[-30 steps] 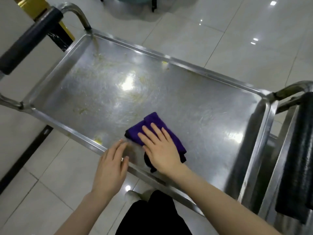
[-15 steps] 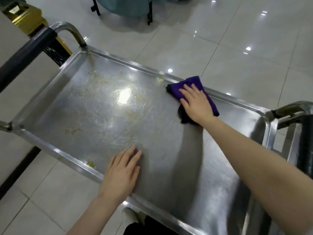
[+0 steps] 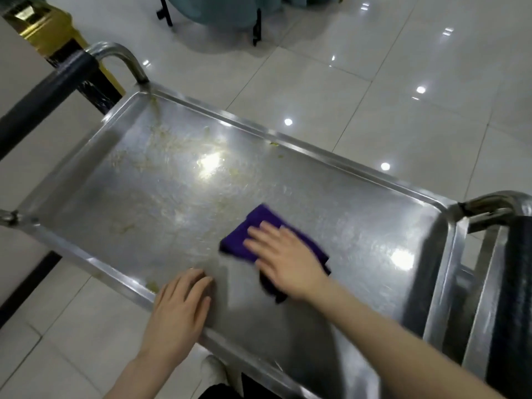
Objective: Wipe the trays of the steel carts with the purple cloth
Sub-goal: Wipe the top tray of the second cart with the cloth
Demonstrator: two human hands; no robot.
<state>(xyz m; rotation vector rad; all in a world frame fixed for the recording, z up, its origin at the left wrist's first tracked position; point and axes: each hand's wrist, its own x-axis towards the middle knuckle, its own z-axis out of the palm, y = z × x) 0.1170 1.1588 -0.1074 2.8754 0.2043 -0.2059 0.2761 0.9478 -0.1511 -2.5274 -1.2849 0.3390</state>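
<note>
The top tray [image 3: 359,180] of a steel cart fills the view, with yellowish smears and crumbs over its left half. A folded purple cloth [image 3: 239,240] lies on the tray's middle, toward the near side. My right hand [image 3: 288,259] presses flat on the cloth, fingers spread, covering most of it. My left hand [image 3: 180,309] rests flat on the tray's near rim, fingertips on the tray floor, holding nothing. Both hands are slightly blurred by motion.
A black-padded handle [image 3: 46,102] rises at the cart's left end. A second cart's handle and frame [image 3: 515,298] stands tight against the right end. Glossy floor tiles surround the carts. A gold post [image 3: 49,27] and dark chair legs [image 3: 256,27] stand at the back.
My right hand has swept the cloth from the near rim out to the far rim and back to the tray's middle. My left hand stayed on the near rim, shifting slightly.
</note>
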